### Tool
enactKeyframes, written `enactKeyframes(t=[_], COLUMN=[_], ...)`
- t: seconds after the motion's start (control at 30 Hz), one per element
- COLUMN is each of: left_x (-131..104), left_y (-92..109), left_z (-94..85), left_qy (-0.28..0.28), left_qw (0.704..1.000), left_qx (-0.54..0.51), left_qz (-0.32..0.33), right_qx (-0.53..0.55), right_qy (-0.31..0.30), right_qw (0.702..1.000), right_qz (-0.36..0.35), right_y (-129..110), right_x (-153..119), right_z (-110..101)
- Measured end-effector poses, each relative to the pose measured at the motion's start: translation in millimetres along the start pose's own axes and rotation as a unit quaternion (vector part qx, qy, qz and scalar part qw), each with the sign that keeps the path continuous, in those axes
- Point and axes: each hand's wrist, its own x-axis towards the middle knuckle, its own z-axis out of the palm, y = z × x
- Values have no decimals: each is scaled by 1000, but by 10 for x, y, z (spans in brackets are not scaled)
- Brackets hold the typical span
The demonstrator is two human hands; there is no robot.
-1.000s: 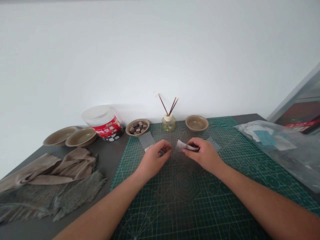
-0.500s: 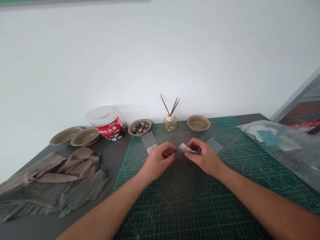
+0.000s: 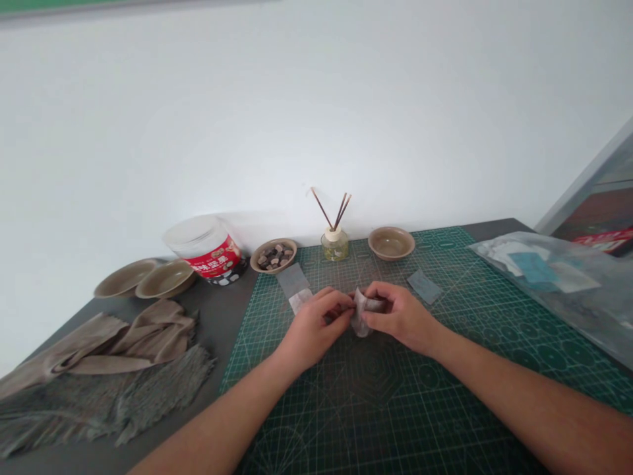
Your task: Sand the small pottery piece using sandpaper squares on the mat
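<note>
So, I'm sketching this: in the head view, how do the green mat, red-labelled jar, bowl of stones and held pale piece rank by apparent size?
Green mat
Red-labelled jar
Bowl of stones
Held pale piece: smallest showing, but partly covered

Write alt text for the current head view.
The right hand holds a small, folded pale sheet, the left hand at its edge, over a green cutting mat. Behind stand a bowl of dark and tan lumps, a reed diffuser and another bowl.
</note>
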Motion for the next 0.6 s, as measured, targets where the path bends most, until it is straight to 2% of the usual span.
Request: enactKeyframes(t=[0.1, 0.2, 0.33, 0.43, 0.6], left_x=[-2, -3, 1, 12, 12], left_y=[18, -1, -57, -78, -38], left_z=[-22, -8, 46, 58, 43], left_qy=[33, 52, 43, 49, 48], left_qw=[999, 998, 993, 990, 994], left_qx=[19, -2, -89, -108, -91], left_qz=[-2, -28, -65, -75, -38], right_qx=[44, 81, 77, 59, -39], right_qy=[35, 44, -1, -44, -69], right_qw=[998, 995, 997, 997, 997], right_qz=[-21, -43, -29, -4, 19], right_y=[-34, -64, -79, -80, -100], right_x=[-11, -19, -14, -7, -27], right_z=[0, 1, 1, -5, 0])
